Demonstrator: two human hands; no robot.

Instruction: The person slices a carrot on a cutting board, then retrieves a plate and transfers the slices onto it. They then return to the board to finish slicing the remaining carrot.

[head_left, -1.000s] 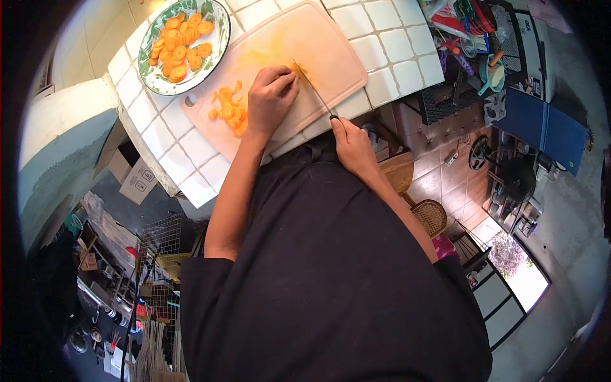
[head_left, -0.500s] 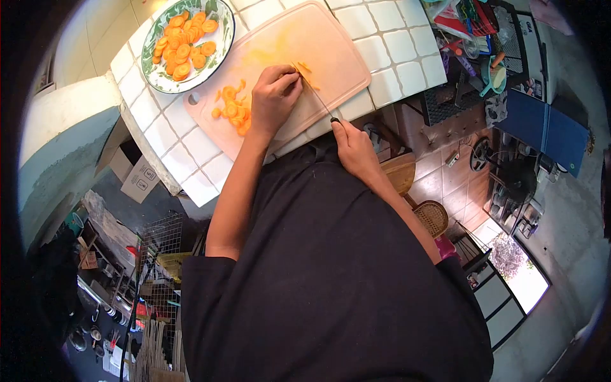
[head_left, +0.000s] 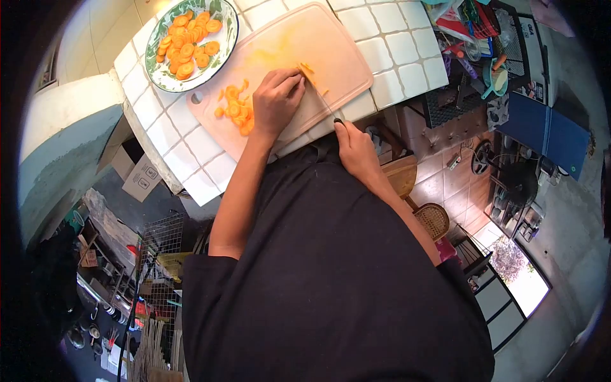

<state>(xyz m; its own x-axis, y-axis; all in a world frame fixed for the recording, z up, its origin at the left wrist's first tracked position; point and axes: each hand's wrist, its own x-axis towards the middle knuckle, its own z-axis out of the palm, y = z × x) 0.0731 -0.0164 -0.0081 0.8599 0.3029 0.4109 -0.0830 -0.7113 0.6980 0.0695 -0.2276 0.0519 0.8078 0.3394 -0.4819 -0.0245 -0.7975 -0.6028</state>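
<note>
My right hand (head_left: 354, 148) is wrapped round the black handle of a knife (head_left: 326, 103), whose blade slants up and left over the pink cutting board (head_left: 344, 54). At the blade's upper end, my left hand (head_left: 278, 99) is closed with its fingertips pressed down, and what lies beneath them is hidden. Thin carrot strips (head_left: 307, 71) lie just right of those fingertips, beside the blade. A loose pile of carrot slices (head_left: 235, 111) sits on the board left of my left hand.
A white and green plate (head_left: 224, 44) with several round carrot slices (head_left: 186, 48) overlaps the board's upper left. White tiles (head_left: 401, 51) surround the board. Beyond the counter's right edge are a dark rack (head_left: 445, 105) and a wooden chair (head_left: 401, 175).
The view has shifted slightly. A small carrot piece now shows farther down the blade's right side. Both hands keep nearly the same place and hold.
</note>
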